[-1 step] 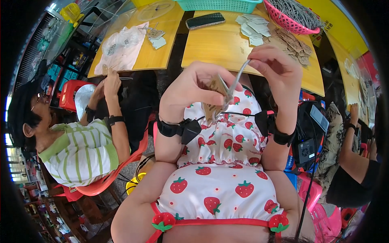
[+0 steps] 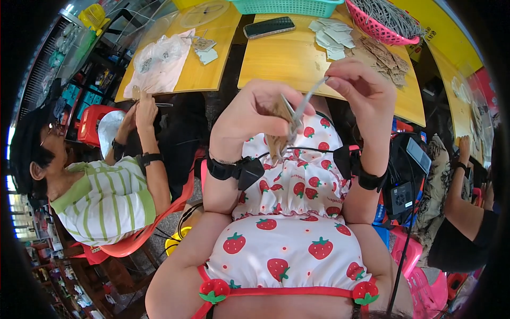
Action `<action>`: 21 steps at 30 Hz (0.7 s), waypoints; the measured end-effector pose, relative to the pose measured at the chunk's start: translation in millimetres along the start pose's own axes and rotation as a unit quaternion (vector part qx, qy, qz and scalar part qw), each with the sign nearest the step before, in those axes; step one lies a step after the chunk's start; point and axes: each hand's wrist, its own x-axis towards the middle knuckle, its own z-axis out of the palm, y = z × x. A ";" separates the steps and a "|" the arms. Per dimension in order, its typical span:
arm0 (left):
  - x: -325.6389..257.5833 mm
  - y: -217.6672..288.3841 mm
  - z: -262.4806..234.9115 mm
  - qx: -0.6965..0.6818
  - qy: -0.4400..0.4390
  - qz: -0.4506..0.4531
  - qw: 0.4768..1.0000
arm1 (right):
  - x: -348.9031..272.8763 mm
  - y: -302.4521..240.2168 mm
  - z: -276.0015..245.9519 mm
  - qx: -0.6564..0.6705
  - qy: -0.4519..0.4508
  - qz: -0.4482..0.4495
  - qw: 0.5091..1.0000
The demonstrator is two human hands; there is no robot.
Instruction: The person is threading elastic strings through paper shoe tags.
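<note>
The left hand (image 2: 255, 114) stays closed around a small brown cardboard tag (image 2: 280, 125), held above the lap just short of the yellow table's (image 2: 281, 58) near edge. The right hand (image 2: 361, 87) pinches a thin grey cord (image 2: 307, 103), unchanged from the earlier frame; nothing has visibly moved.

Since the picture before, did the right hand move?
No. The right hand, pinching the grey strip, sits just as far below and right of the phone on the yellow table. The left hand holds a brown card.
</note>
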 end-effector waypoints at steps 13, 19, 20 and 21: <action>20.4 -4.9 18.9 0.202 0.307 0.199 0.908 | -2.5 -2.4 9.3 -0.033 0.022 0.097 0.995; 25.0 -13.2 14.5 0.374 0.303 0.257 0.838 | -6.5 -11.1 18.1 -0.072 0.043 0.058 0.995; 25.0 -13.2 15.2 0.394 0.301 0.248 0.832 | -7.2 -11.7 19.6 -0.074 0.042 0.041 0.996; 24.8 -13.6 15.3 0.394 0.301 0.249 0.832 | -7.3 -12.9 20.2 -0.074 0.042 0.041 0.996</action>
